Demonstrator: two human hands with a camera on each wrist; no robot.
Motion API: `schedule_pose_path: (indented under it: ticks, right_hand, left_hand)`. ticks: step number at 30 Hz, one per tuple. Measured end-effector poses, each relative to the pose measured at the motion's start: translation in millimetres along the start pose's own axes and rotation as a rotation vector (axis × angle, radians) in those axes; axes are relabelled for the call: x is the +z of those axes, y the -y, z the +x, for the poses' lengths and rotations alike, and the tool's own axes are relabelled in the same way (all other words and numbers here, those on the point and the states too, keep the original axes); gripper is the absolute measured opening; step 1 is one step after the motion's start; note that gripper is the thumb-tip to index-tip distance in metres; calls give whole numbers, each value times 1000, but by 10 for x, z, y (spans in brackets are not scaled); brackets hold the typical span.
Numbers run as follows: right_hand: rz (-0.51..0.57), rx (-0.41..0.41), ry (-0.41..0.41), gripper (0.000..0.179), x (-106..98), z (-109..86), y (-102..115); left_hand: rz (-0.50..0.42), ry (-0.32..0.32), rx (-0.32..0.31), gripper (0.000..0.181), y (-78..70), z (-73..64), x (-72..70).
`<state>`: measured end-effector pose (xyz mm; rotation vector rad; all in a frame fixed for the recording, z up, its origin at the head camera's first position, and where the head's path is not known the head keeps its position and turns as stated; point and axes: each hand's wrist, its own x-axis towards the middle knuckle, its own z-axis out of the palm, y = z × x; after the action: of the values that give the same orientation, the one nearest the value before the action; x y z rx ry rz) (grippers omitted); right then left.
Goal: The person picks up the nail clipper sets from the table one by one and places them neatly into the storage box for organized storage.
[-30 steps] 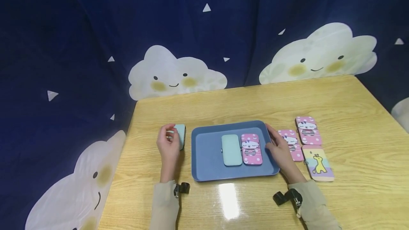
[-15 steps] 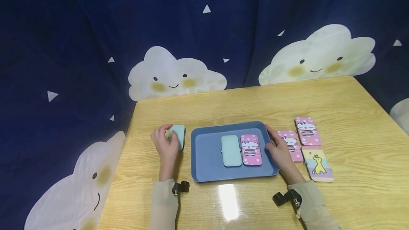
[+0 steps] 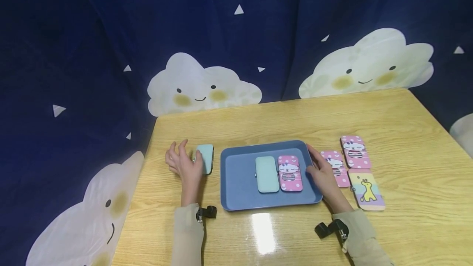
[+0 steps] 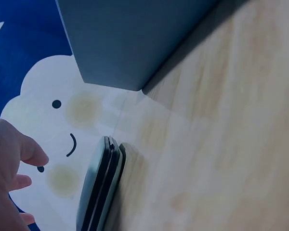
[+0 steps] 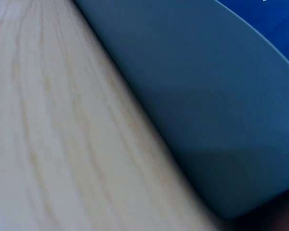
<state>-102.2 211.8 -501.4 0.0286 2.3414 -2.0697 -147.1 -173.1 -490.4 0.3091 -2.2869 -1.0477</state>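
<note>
Evidently, we pinched the blue tray (image 3: 236, 184) with our right hand (image 3: 324, 176), while our loose-fingered left hand (image 3: 187, 168) needed to avoid jostling the mint case (image 3: 207, 157) left of the tray.

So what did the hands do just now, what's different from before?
The left hand moved left, and its fingers opened and spread away from the pale green case beside the tray; it seems to have let go. That case stayed put. The right hand still holds the tray's right edge, and the other cases stayed where they were.
</note>
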Motion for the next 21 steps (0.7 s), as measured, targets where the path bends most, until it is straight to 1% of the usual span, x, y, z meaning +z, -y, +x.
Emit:
schedule_pose_path:
  ticks: [4, 9, 14, 21]
  right_hand:
    - [-9, 5, -3, 71, 5, -3, -16]
    - [-20, -2, -9, 72, 3, 3, -33]
    - [-24, -5, -10, 71, 1, 14, -43]
    - [-21, -14, -10, 72, -2, 17, -47]
  left_hand:
    - [18, 49, -55, 54, 48, 15, 6]
    - [-1, 106, -113, 57, 58, 21, -1]
    - [-19, 162, -159, 59, 72, 24, 1]
    - [-48, 275, -213, 63, 100, 29, 1]
